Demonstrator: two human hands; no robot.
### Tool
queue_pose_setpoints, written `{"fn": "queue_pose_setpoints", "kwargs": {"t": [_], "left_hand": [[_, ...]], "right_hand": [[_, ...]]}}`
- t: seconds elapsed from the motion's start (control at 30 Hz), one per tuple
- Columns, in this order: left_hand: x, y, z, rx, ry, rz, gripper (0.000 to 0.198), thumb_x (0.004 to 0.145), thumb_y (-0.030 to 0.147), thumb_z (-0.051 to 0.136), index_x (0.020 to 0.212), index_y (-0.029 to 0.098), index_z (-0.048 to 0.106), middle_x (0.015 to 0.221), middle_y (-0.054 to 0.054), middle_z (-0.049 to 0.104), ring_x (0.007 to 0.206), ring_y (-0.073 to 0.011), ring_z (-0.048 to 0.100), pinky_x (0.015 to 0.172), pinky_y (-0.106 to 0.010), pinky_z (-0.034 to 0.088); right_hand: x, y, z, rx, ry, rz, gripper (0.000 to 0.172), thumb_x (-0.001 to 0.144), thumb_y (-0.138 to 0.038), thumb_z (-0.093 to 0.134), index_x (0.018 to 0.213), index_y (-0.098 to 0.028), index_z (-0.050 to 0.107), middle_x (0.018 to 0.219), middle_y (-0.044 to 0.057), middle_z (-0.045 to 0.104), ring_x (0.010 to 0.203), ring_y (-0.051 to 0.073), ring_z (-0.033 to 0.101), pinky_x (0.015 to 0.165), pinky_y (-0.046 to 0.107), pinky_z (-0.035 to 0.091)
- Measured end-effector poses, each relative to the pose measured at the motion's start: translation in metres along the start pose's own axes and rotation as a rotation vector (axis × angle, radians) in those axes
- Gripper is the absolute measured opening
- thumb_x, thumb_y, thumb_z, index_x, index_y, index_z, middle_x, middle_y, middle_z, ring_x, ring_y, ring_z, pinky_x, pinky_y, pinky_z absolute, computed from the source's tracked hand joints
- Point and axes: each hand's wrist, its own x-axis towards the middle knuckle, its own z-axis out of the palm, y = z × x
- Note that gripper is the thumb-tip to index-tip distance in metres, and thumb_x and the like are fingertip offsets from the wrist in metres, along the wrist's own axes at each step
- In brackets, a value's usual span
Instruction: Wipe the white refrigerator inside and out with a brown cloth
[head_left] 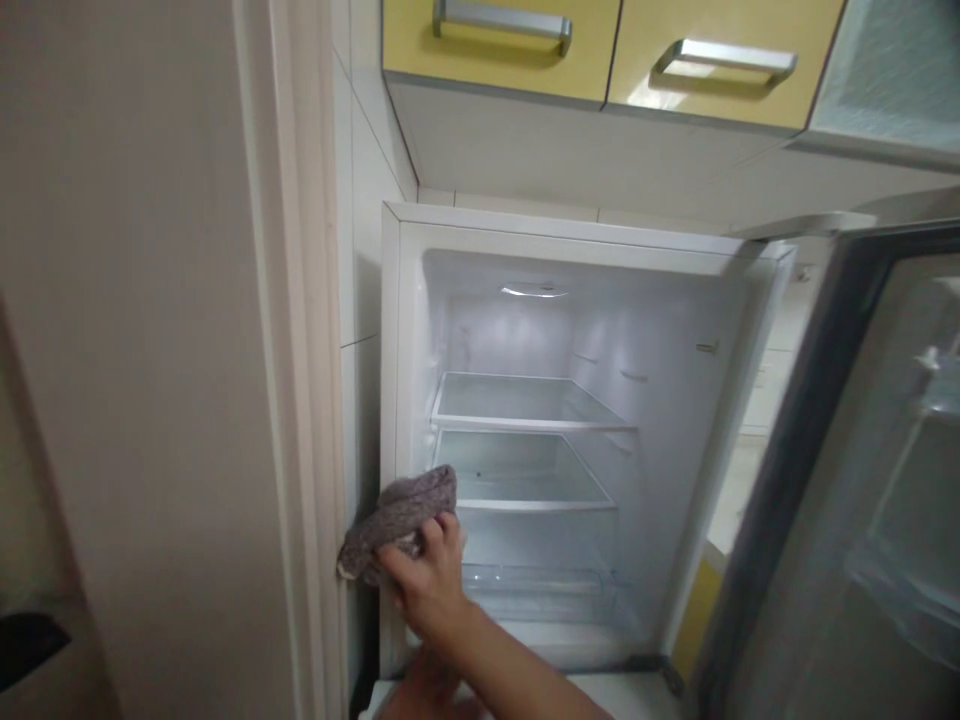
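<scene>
My right hand [433, 585] is closed around a bunched grey-brown cloth [409, 515]. It holds the cloth against the left front edge of an open white fridge [390, 400]. Below it, at the bottom of the view, part of my left hand or forearm [427, 690] shows, blurred and mostly covered by my right arm; its fingers cannot be made out. Inside the fridge sit an upper glass shelf [525, 398], a lower glass shelf [525, 470] and a clear drawer [536, 590] at the bottom.
The fridge door [840, 480] stands swung out to the right, with clear door bins [907, 590] on it. Yellow cabinets [502, 60] with metal handles hang above. A pale door frame [300, 350] and a tiled wall [364, 200] lie close on the left.
</scene>
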Motion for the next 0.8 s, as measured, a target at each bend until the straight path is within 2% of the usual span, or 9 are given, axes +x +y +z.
{"fn": "queue_pose_setpoints", "kwargs": {"t": [0.03, 0.1, 0.23, 0.33, 0.43, 0.53, 0.6, 0.7, 0.8], "left_hand": [[0.001, 0.0, -0.005, 0.07, 0.03, 0.058, 0.074, 0.1, 0.044, 0.074, 0.164, 0.054, 0.04, 0.156, 0.003, 0.063, 0.137, -0.0271, 0.06, 0.118, -0.043, 0.045], [0.004, -0.002, -0.018, 0.205, 0.064, 0.166, 0.076, 0.096, 0.048, 0.079, 0.161, 0.058, 0.042, 0.162, 0.004, 0.058, 0.141, -0.0278, 0.057, 0.118, -0.044, 0.043], [0.009, -0.006, -0.035, 0.31, 0.121, 0.24, 0.065, 0.094, 0.057, 0.079, 0.153, 0.058, 0.052, 0.167, 0.004, 0.053, 0.147, -0.0284, 0.052, 0.119, -0.043, 0.04], [0.012, -0.004, -0.037, 0.285, 0.151, 0.211, 0.06, 0.093, 0.051, 0.082, 0.147, 0.058, 0.058, 0.165, 0.006, 0.054, 0.148, -0.0274, 0.053, 0.12, -0.042, 0.04], [0.016, -0.002, -0.038, 0.295, 0.159, 0.203, 0.056, 0.094, 0.047, 0.081, 0.145, 0.057, 0.061, 0.164, 0.007, 0.057, 0.143, -0.0256, 0.057, 0.118, -0.04, 0.043], [0.019, -0.006, -0.043, 0.339, 0.194, 0.237, 0.055, 0.097, 0.05, 0.077, 0.148, 0.057, 0.059, 0.161, 0.009, 0.059, 0.139, -0.0234, 0.06, 0.115, -0.037, 0.044], [0.02, -0.009, -0.045, 0.366, 0.174, 0.272, 0.062, 0.097, 0.051, 0.076, 0.154, 0.059, 0.052, 0.161, 0.006, 0.059, 0.137, -0.0247, 0.061, 0.112, -0.039, 0.044], [0.017, -0.012, -0.042, 0.371, 0.147, 0.289, 0.065, 0.099, 0.054, 0.073, 0.159, 0.055, 0.048, 0.164, 0.003, 0.057, 0.135, -0.0265, 0.062, 0.109, -0.04, 0.044], [0.011, -0.009, -0.03, 0.286, 0.094, 0.255, 0.066, 0.1, 0.049, 0.073, 0.16, 0.055, 0.047, 0.166, 0.003, 0.055, 0.139, -0.0266, 0.061, 0.111, -0.039, 0.044]], "right_hand": [[0.029, 0.004, -0.007, -0.067, 0.014, -0.092, 0.036, 0.082, -0.023, 0.08, 0.114, -0.04, 0.076, 0.124, 0.006, 0.05, 0.119, 0.028, 0.043, 0.102, 0.046, 0.045], [0.109, 0.013, -0.03, -0.176, -0.007, -0.189, 0.033, 0.09, -0.027, 0.076, 0.119, -0.044, 0.074, 0.127, 0.005, 0.052, 0.12, 0.027, 0.043, 0.105, 0.046, 0.045], [0.276, 0.021, -0.085, -0.319, -0.01, -0.257, 0.051, 0.097, -0.037, 0.073, 0.146, -0.038, 0.059, 0.158, 0.007, 0.038, 0.143, 0.034, 0.031, 0.118, 0.054, 0.041], [0.345, 0.017, -0.113, -0.402, 0.035, -0.322, 0.053, 0.102, -0.036, 0.068, 0.152, -0.032, 0.052, 0.167, 0.009, 0.031, 0.151, 0.036, 0.025, 0.12, 0.058, 0.041], [0.371, 0.02, -0.137, -0.484, 0.031, -0.401, 0.049, 0.103, -0.034, 0.067, 0.15, -0.026, 0.055, 0.172, 0.01, 0.028, 0.151, 0.035, 0.029, 0.118, 0.056, 0.043], [0.375, 0.048, -0.187, -0.587, 0.075, -0.354, 0.051, 0.11, -0.039, 0.046, 0.147, -0.006, 0.06, 0.172, 0.016, 0.02, 0.15, 0.035, 0.033, 0.113, 0.051, 0.04], [0.368, 0.078, -0.236, -0.673, 0.157, -0.188, 0.059, 0.109, -0.042, 0.038, 0.142, 0.001, 0.063, 0.165, 0.019, 0.027, 0.147, 0.034, 0.037, 0.11, 0.052, 0.038], [0.345, 0.124, -0.309, -0.775, 0.319, 0.158, 0.057, 0.105, -0.044, 0.05, 0.143, -0.005, 0.066, 0.148, 0.022, 0.042, 0.138, 0.029, 0.041, 0.107, 0.052, 0.036], [0.321, 0.145, -0.344, -0.809, 0.396, 0.405, 0.054, 0.102, -0.041, 0.061, 0.149, -0.015, 0.063, 0.147, 0.021, 0.041, 0.135, 0.028, 0.037, 0.104, 0.049, 0.034]]}}
